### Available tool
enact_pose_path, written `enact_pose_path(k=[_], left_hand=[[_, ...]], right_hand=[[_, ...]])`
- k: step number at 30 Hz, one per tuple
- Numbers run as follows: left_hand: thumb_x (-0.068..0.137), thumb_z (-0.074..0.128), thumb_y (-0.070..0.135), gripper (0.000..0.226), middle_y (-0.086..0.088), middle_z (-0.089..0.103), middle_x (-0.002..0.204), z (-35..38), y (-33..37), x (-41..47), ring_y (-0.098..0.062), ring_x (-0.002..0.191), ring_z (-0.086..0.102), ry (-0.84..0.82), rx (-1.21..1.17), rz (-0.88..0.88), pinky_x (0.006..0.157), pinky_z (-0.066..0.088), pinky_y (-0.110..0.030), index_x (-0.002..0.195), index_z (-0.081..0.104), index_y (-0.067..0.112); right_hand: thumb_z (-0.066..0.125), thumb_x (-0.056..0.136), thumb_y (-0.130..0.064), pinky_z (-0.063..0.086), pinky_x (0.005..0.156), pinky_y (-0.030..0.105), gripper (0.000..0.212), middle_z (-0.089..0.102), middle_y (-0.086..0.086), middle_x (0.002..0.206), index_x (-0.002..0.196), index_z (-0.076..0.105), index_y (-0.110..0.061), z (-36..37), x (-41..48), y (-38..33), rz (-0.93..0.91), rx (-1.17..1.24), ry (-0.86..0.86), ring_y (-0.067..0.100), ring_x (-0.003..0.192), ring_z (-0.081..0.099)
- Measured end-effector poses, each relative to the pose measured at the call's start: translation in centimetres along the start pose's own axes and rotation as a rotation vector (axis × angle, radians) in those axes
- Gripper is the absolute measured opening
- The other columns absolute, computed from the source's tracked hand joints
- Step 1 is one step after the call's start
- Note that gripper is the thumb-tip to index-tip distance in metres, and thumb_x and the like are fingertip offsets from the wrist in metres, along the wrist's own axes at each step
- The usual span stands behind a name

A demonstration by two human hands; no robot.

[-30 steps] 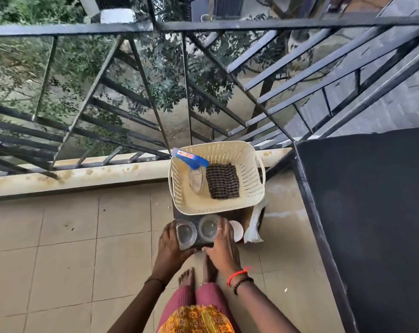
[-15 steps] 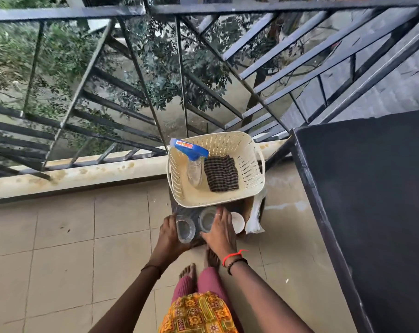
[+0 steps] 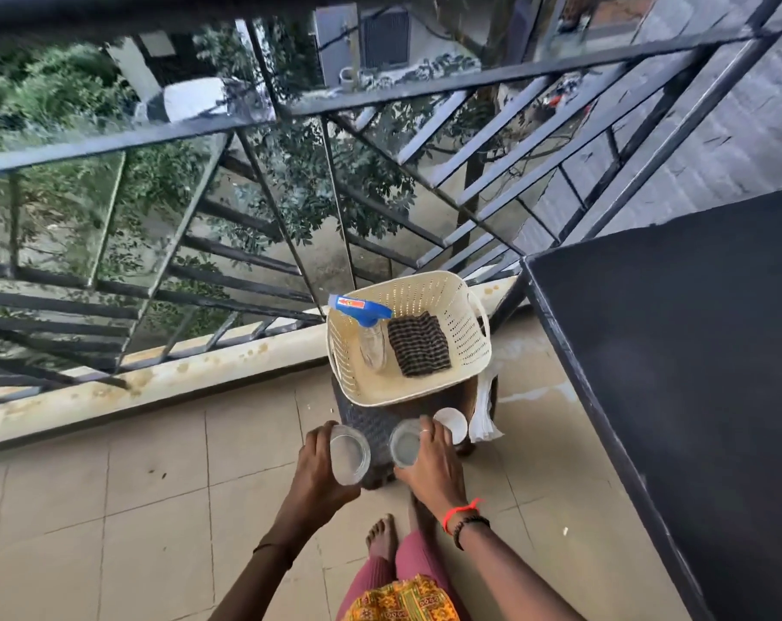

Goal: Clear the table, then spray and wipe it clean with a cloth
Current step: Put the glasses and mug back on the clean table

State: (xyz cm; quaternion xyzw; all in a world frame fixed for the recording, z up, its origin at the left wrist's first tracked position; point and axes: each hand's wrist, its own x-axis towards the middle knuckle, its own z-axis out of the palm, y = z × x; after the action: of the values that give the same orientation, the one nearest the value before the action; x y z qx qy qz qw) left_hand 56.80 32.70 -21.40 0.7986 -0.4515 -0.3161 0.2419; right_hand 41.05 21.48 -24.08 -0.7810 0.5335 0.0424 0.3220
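Observation:
My left hand grips a clear glass, and my right hand grips a second clear glass; both glasses are over the near edge of a low dark woven stool. Behind them on the stool stands a cream perforated basket holding a spray bottle with a blue head and a folded dark checked cloth. A small white dish and white napkins sit at the stool's right. The black table fills the right side.
A black metal railing on a stained concrete kerb runs behind the stool, with trees below it. Beige floor tiles spread to the left. My bare feet stand just before the stool.
The view has tilted up and shifted. Both hands stay on the two glasses at the stool's near edge; the left glass now sits slightly nearer to me.

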Motion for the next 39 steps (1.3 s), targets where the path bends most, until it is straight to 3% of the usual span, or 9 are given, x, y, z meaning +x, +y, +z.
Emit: enact_pose_path(k=[4,6,10,17,19,23,27,33,39], left_hand=[[0.06,0.087,0.025,0.102,-0.018,0.045,0.137,-3.2,2.6,-0.1,-0.032,0.122,0.049,0.0,0.008,0.063,0.099,0.043,-0.032,0.141,0.032,-0.004],[0.058,0.088,0.026,0.102,-0.015,0.049,0.135,-4.9,4.2,-0.1,-0.028,0.12,0.052,0.012,-0.008,0.082,0.095,0.043,-0.026,0.141,0.033,-0.002],[0.053,0.087,0.031,0.089,0.009,0.053,0.116,-7.9,8.2,0.8,-0.008,0.101,0.053,0.022,-0.059,0.181,0.077,0.041,-0.01,0.129,0.042,0.016],[0.051,0.088,0.023,0.084,0.031,0.044,0.11,-10.9,17.2,4.8,0.012,0.096,0.043,-0.034,-0.064,0.452,0.081,0.026,0.01,0.115,0.037,0.041],[0.05,0.087,0.025,0.081,0.028,0.048,0.109,-10.7,20.1,5.9,0.008,0.099,0.046,-0.051,-0.064,0.516,0.085,0.028,0.005,0.114,0.04,0.042],[0.051,0.083,0.039,0.094,0.008,0.052,0.119,-9.3,26.1,8.0,-0.008,0.111,0.05,-0.158,-0.047,0.565,0.094,0.037,-0.02,0.133,0.042,0.019],[0.049,0.086,0.035,0.096,0.003,0.053,0.12,-6.0,32.2,8.9,-0.01,0.111,0.05,-0.214,-0.036,0.67,0.093,0.033,-0.014,0.133,0.044,0.011],[0.041,0.079,0.046,0.1,0.002,0.055,0.123,1.2,39.9,7.9,-0.012,0.112,0.055,-0.423,-0.066,0.723,0.096,0.04,-0.023,0.131,0.046,0.018],[0.043,0.081,0.039,0.088,0.002,0.058,0.12,10.1,47.4,4.7,-0.013,0.109,0.059,-0.611,-0.068,0.789,0.095,0.051,-0.037,0.123,0.047,0.026]], right_hand=[[0.074,0.067,-0.044,0.031,0.112,0.026,0.095,0.038,0.006,0.146,0.144,0.029,-0.009,-2.5,-2.5,-0.4,-0.028,0.046,0.033,0.02,0.137,0.033],[0.074,0.066,-0.044,0.031,0.112,0.026,0.095,0.038,0.005,0.146,0.144,0.029,-0.011,-4.2,-3.9,-1.0,-0.031,0.071,0.065,0.019,0.137,0.034],[0.076,0.067,-0.04,0.035,0.107,0.024,0.093,0.039,0.003,0.143,0.143,0.03,-0.013,-9.1,-6.1,-1.7,-0.022,0.147,0.147,0.019,0.133,0.038],[0.08,0.064,-0.036,0.032,0.108,0.019,0.096,0.042,0.001,0.138,0.143,0.03,-0.014,-18.4,-9.1,-1.4,0.03,0.283,0.283,0.016,0.13,0.039],[0.078,0.064,-0.037,0.037,0.106,0.022,0.089,0.044,0.0,0.134,0.139,0.034,-0.016,-20.9,-10.2,-0.6,0.076,0.334,0.346,0.016,0.127,0.042],[0.079,0.065,-0.037,0.031,0.11,0.023,0.1,0.035,0.0,0.143,0.146,0.025,-0.014,-25.3,-12.4,2.0,0.2,0.349,0.433,0.017,0.134,0.036],[0.08,0.065,-0.038,0.029,0.109,0.021,0.103,0.034,0.0,0.142,0.147,0.022,-0.013,-28.7,-15.0,5.4,0.312,0.368,0.522,0.016,0.134,0.034],[0.08,0.065,-0.038,0.034,0.109,0.027,0.104,0.032,-0.001,0.143,0.148,0.022,-0.013,-32.3,-19.7,11.7,0.502,0.443,0.636,0.017,0.134,0.035],[0.078,0.066,-0.038,0.032,0.11,0.025,0.1,0.035,0.001,0.142,0.146,0.024,-0.011,-34.9,-25.5,19.6,0.658,0.462,0.762,0.018,0.134,0.035]])
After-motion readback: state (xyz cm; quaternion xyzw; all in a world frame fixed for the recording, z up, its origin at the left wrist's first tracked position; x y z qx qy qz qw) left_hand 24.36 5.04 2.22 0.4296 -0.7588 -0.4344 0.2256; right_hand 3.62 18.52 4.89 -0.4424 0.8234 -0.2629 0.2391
